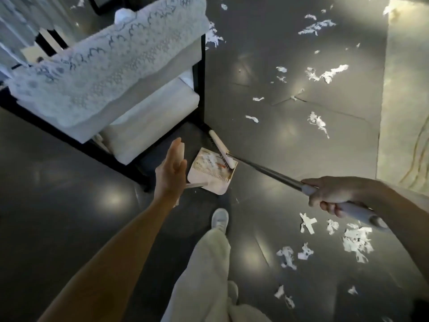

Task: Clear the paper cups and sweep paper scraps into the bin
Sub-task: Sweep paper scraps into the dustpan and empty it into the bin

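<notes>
Head view: right hand (334,194) is wrapped round the broom (267,174), whose head rests on the dustpan (209,180); left hand (170,173) is flat, fingers straight and together, beside the pan's handle, not gripping it. Unsteadied, the pan could slide or tip, spilling its paper scraps (327,75); most lie scattered across the floor (69,182)

Lace-draped table (104,73) and black leg (201,89) close beside the dustpan (206,180), open floor (255,54) rightward, dotted with paper scraps (328,75)
</notes>
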{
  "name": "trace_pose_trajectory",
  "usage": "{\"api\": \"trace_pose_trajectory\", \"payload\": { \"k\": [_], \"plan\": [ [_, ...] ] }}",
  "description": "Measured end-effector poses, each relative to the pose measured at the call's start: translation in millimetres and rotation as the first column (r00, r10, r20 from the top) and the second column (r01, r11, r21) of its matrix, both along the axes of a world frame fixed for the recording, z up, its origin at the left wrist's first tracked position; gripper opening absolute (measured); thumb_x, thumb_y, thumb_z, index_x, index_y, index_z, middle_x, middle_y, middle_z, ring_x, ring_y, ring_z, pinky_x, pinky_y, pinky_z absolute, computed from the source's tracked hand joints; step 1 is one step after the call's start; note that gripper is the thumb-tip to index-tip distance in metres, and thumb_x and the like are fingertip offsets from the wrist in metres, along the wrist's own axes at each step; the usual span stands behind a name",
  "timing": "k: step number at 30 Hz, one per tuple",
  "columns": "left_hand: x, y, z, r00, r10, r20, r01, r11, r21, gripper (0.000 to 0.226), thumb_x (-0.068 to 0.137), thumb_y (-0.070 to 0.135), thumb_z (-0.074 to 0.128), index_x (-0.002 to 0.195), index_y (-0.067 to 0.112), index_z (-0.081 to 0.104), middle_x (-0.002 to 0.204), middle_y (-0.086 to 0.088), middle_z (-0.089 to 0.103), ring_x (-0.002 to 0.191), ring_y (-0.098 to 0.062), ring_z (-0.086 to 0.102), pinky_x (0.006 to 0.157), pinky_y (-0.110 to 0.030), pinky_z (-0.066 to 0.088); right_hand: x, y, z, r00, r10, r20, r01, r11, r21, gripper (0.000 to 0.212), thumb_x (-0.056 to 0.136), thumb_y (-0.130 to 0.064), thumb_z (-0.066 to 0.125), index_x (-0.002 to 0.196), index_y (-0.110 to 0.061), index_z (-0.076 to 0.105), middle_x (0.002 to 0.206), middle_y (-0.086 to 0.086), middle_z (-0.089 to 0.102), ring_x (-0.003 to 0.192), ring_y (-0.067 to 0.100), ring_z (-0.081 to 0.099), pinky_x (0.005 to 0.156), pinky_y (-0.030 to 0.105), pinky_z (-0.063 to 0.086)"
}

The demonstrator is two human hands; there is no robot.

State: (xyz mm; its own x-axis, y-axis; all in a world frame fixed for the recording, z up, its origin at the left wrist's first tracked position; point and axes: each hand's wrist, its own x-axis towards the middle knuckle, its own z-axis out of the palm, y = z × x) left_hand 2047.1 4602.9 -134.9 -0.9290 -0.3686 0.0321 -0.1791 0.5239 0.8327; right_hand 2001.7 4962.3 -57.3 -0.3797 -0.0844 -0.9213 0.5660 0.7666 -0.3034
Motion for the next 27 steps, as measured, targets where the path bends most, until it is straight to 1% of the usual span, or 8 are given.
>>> {"api": "trace_pose_trajectory", "payload": {
  "k": [6,9,13,15,19,22,25,27],
  "plan": [
    [111.9,-29.1,9.0,0.995,0.073,0.067,-0.081,0.986,0.142,0.061,0.098,0.012,0.05,0.142,0.049,0.033,0.126,0.044,0.04,0.125,0.004,0.046,0.107,-0.027,0.041,73.9,-25.5,-5.3,1.0,0.03,0.008,-0.029,0.999,-0.028,0.041,0.087,0.002,0.054,0.119,-0.024,0.052,0.042,0.001,0.045,0.033,0.011,0.036,0.036,0.017,0.035],
    [154.6,-54.2,9.3,0.99,0.082,0.116,-0.094,0.99,0.106,0.058,0.099,0.015,0.049,0.144,0.047,0.031,0.14,0.022,0.043,0.118,-0.021,0.057,0.097,-0.044,0.05,96.5,-55.8,-8.0,0.998,0.058,-0.004,-0.059,0.998,-0.013,0.033,0.086,0.004,0.053,0.11,-0.019,0.053,0.043,0.002,0.043,0.032,0.011,0.035,0.036,0.016,0.034],
    [195.5,-89.9,3.9,0.99,0.083,0.115,-0.092,0.993,0.078,0.057,0.098,0.013,0.05,0.145,0.041,0.032,0.135,0.018,0.045,0.102,0.01,0.056,0.067,-0.003,0.045,117.6,-112.3,-21.0,0.99,0.122,-0.067,-0.12,0.992,0.031,0.026,0.087,0.006,0.051,0.108,-0.009,0.054,0.049,0.005,0.04,0.033,0.012,0.034,0.036,0.015,0.031],
    [207.2,-102.1,0.0,0.986,0.083,0.142,-0.095,0.993,0.075,0.057,0.097,0.011,0.052,0.146,0.035,0.035,0.129,0.018,0.047,0.083,0.02,0.055,0.06,0.004,0.038,122.8,-139.6,-34.4,0.973,0.21,-0.094,-0.203,0.976,0.074,0.029,0.087,0.006,0.05,0.114,-0.004,0.055,0.05,0.008,0.042,0.035,0.014,0.036,0.036,0.016,0.032],
    [208.5,-115.8,-9.9,0.983,0.052,0.179,-0.067,0.995,0.076,0.057,0.096,0.002,0.051,0.146,0.025,0.037,0.142,0.0,0.048,0.122,-0.006,0.049,0.079,0.007,0.035,130.9,-182.0,-65.1,0.939,0.326,-0.112,-0.308,0.939,0.152,0.039,0.088,0.002,0.05,0.127,0.002,0.053,0.064,0.008,0.051,0.045,0.015,0.046,0.038,0.022,0.038],
    [192.6,-132.6,-13.5,0.98,0.074,0.187,-0.09,0.992,0.082,0.056,0.096,0.006,0.051,0.145,0.032,0.039,0.141,0.001,0.051,0.124,-0.013,0.052,0.09,-0.006,0.043,138.8,-198.5,-85.9,0.939,0.312,-0.144,-0.294,0.946,0.136,0.047,0.091,-0.007,0.051,0.138,-0.004,0.046,0.07,-0.002,0.045,0.054,0.011,0.047,0.045,0.021,0.043],
    [175.4,-148.6,-14.6,0.974,0.027,0.224,-0.044,0.997,0.071,0.057,0.097,0.014,0.05,0.143,0.043,0.035,0.141,-0.003,0.051,0.121,-0.022,0.055,0.101,-0.038,0.048,154.0,-204.7,-96.0,0.959,0.274,-0.07,-0.267,0.959,0.09,0.048,0.09,-0.004,0.052,0.137,-0.002,0.047,0.066,0.0,0.046,0.042,0.008,0.048,0.031,0.015,0.038],
    [164.8,-150.5,-15.8,0.971,0.001,0.239,-0.01,0.999,0.04,0.056,0.096,0.018,0.049,0.139,0.05,0.033,0.139,-0.008,0.052,0.12,-0.026,0.055,0.097,-0.041,0.048,165.9,-204.7,-86.6,0.95,0.309,0.044,-0.312,0.947,0.075,0.048,0.089,0.002,0.049,0.137,0.0,0.047,0.058,0.004,0.048,0.033,0.009,0.045,0.031,0.014,0.034]
  ]
}}
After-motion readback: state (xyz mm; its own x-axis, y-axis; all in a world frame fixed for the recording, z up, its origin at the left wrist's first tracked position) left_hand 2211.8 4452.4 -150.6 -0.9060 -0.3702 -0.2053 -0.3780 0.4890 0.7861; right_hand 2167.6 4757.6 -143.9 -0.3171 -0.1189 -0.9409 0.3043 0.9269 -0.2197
